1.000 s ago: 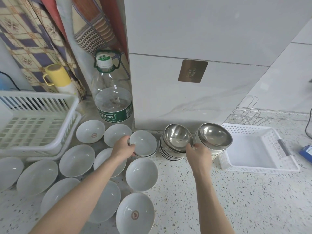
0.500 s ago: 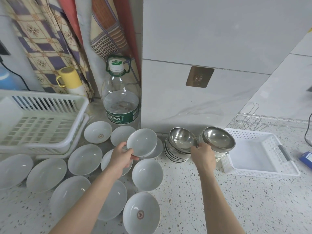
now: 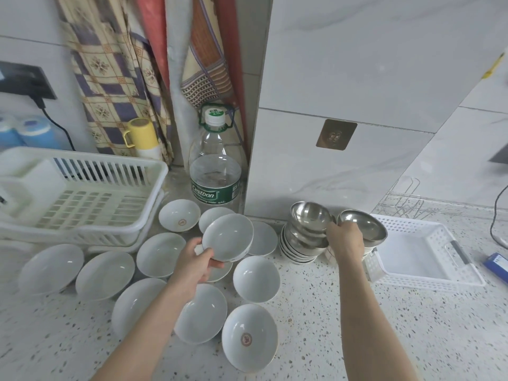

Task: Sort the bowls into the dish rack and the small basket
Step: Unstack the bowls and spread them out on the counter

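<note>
My left hand [image 3: 196,264] grips a white ceramic bowl [image 3: 227,237] by its near rim and holds it tilted above the other white bowls [image 3: 255,279] spread over the counter. My right hand [image 3: 345,240] grips the near rim of a steel bowl [image 3: 362,224], the top one of the right-hand steel stack. A second stack of steel bowls [image 3: 309,229] stands just left of that hand. At the left stands the white dish rack [image 3: 79,199], with nothing in it. The small white basket [image 3: 428,257] sits at the right, also holding nothing.
A large water bottle [image 3: 215,171] stands against the wall behind the white bowls. A yellow mug [image 3: 140,133] and hanging cloths are at the back left. A wire rack [image 3: 404,204] lies behind the basket. A blue object [image 3: 497,264] and a black cable are at the far right.
My left hand has lifted a white bowl off the counter and raised it. My right hand has moved from the left steel stack's edge to the rim of the right stack's top bowl.
</note>
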